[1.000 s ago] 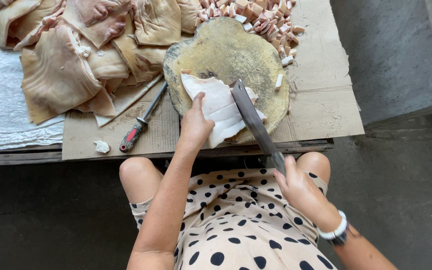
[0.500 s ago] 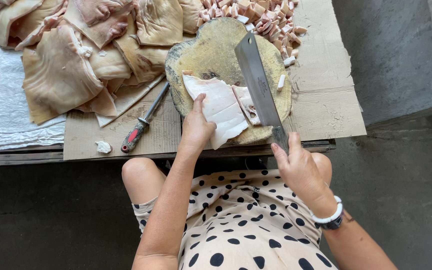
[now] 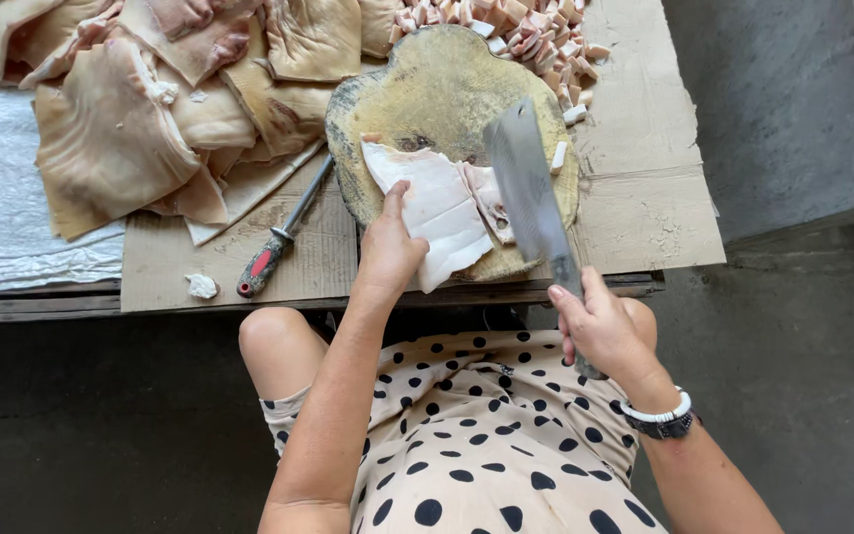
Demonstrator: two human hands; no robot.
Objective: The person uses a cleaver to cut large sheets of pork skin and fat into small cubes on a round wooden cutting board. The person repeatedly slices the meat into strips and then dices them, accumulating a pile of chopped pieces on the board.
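A round wooden chopping block (image 3: 437, 84) lies on cardboard at the table's near edge. On it rests a pale slab of pork fat (image 3: 437, 203). My left hand (image 3: 389, 247) presses flat on the slab's near left side. My right hand (image 3: 600, 326) grips the handle of a broad steel cleaver (image 3: 529, 188), whose blade lies over the right part of the slab, beside a cut strip (image 3: 491, 198).
Several large pieces of pork skin (image 3: 111, 138) are heaped at the back left. Small cut cubes (image 3: 536, 30) are piled beyond the block. A red-handled sharpening steel (image 3: 279, 237) lies left of the block on the cardboard (image 3: 644, 208). White plastic sheeting (image 3: 2, 178) covers the table's far left.
The cleaver has swung up from beside my lap and forward over the block, then shifted slightly right over the slab. My left hand stays on the fat.
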